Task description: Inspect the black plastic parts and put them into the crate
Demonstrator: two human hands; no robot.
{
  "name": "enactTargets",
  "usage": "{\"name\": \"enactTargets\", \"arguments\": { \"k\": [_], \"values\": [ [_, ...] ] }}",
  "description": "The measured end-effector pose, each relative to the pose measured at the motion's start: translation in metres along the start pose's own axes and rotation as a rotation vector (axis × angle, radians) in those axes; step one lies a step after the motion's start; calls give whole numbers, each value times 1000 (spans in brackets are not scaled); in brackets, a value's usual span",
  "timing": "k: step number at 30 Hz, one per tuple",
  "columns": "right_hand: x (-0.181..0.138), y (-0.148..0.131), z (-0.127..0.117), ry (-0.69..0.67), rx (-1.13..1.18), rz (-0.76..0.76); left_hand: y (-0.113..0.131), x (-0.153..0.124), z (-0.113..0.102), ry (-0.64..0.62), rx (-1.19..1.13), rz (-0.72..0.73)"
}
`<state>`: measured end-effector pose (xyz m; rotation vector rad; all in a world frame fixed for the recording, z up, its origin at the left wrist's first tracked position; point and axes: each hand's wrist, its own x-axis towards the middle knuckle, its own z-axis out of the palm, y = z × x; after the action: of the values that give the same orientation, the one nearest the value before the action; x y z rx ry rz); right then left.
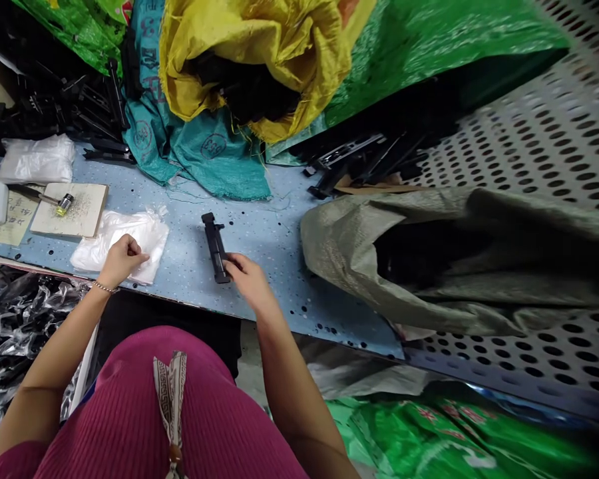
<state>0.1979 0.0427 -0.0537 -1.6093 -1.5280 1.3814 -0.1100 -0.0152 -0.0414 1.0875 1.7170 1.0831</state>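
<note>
Black part [214,247]; in right fingers [235,261]; teal sack [229,174]: circled characters [213,146]

The bulk stock around you marks this as a workshop, most likely a small-parts packing or assembly one. The yellow sack [249,33], its open mouth showing dark contents, stands at the back of your speckled blue worktop [279,219]. Left of that sack you have a loose heap of black parts [92,100]; right of it, a green sack [424,46], and farther right, a perforated metal surface [549,143]. Nearer you than the yellow sack, and left of it, lie thin plastic bags [122,229] and, lower down, many clear-wrapped dark pieces [30,319].
</note>
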Motion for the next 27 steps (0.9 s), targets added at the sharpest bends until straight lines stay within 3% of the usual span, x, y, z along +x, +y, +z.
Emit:
{"name": "enactTargets", "arguments": {
  "k": [4,7,11,14,16,18,21,23,27],
  "values": [
    [-18,-19,27,-313,629,114,-3,1,2,-82,-84,-70],
    [-28,-25,54,-481,824,187,-3,1,0,-75,-47,-27],
    [-35,-13,71,-618,893,374,2,-7,-6,1,241,222],
    [-41,-1,70,-633,864,424,6,-11,-11,42,562,394],
    [-43,4,68,-607,900,443,5,-8,-14,57,663,415],
    [-43,4,70,-625,965,488,4,-4,-15,72,652,412],
    [-37,0,81,-777,1082,561,3,-7,-12,83,579,467],
    [-32,-3,93,-839,1125,545,7,-22,-4,30,547,583],
    [-24,-6,115,-709,1088,368,18,-74,21,-215,413,870]
  ]
}}
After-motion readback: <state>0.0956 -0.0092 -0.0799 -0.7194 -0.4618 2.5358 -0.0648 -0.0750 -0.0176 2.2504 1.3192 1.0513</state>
